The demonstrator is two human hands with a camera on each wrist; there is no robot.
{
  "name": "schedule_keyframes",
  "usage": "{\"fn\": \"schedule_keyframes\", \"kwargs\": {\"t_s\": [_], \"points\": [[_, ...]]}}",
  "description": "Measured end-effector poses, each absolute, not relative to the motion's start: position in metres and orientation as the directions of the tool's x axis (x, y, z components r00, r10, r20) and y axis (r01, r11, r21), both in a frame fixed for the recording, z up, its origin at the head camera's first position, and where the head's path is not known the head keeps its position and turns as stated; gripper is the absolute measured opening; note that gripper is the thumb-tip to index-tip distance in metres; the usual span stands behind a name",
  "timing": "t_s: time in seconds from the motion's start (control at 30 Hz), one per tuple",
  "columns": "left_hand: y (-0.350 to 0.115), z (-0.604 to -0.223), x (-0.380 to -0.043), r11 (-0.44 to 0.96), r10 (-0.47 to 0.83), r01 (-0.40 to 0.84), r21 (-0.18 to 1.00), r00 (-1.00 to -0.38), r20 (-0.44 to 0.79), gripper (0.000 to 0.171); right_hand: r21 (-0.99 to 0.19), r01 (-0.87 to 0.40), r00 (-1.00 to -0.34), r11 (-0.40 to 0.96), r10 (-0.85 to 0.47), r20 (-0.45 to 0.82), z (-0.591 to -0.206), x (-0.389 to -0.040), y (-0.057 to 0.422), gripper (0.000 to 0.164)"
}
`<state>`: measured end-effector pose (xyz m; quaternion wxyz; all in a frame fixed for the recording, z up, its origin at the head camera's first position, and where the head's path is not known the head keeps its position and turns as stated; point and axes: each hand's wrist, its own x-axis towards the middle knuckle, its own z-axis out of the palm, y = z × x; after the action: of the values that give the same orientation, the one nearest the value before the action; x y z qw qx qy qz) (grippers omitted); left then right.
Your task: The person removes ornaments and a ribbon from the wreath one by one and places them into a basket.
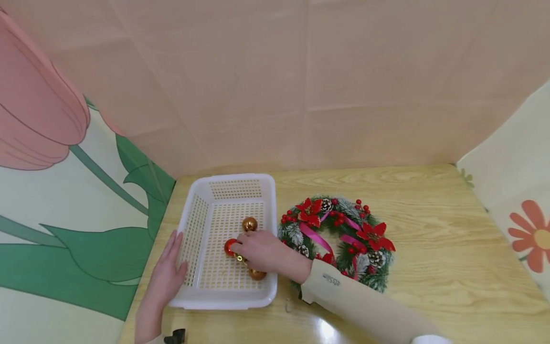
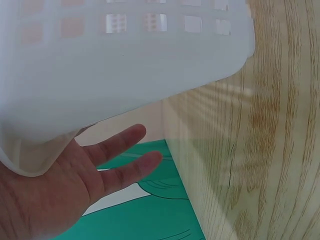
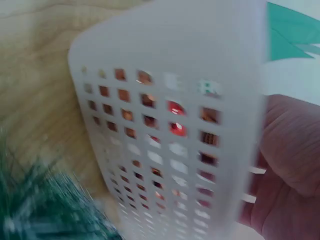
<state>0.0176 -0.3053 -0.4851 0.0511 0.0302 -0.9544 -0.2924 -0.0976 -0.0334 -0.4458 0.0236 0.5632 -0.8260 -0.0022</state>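
Observation:
My right hand (image 1: 263,251) reaches over the right wall of a white plastic basket (image 1: 229,304) and grips a red Christmas ball (image 1: 229,247) with its fingertips. A shiny gold cap (image 1: 239,258) shows just below those fingers. Two copper-coloured balls lie near the hand, one copper ball (image 1: 249,223) above it and another copper ball (image 1: 257,274) below, partly covered. Through the basket's holes, the right wrist view shows bits of red and copper. Along the basket's left side rests my left hand (image 1: 165,277), its fingers extended, as the left wrist view also shows beneath the rim (image 2: 30,172).
A Christmas wreath (image 1: 378,277) with red flowers, berries, pinecones and pink ribbon lies right of the basket, partly under my right forearm. The wooden table (image 1: 442,229) meets a plain wall covering (image 1: 301,95) behind and flower-patterned sheets on both sides.

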Motion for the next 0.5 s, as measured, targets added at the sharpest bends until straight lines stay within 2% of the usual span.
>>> {"fn": "schedule_keyframes", "kwargs": {"t_s": [0.13, 0.5], "points": [[-0.307, -0.487, 0.017, 0.829, -0.092, -0.035, 0.558, -0.993, 0.075, 0.078, 0.055, -0.909, -0.413, 0.414, -0.91, 0.029, -0.459, -0.096, -0.047, 0.018], [-0.306, -0.486, 0.016, 0.834, -0.108, -0.07, 0.547, -0.994, 0.037, 0.079, 0.112, -0.87, -0.489, 0.48, -0.869, -0.073, -0.469, -0.096, -0.068, 0.018]]}}
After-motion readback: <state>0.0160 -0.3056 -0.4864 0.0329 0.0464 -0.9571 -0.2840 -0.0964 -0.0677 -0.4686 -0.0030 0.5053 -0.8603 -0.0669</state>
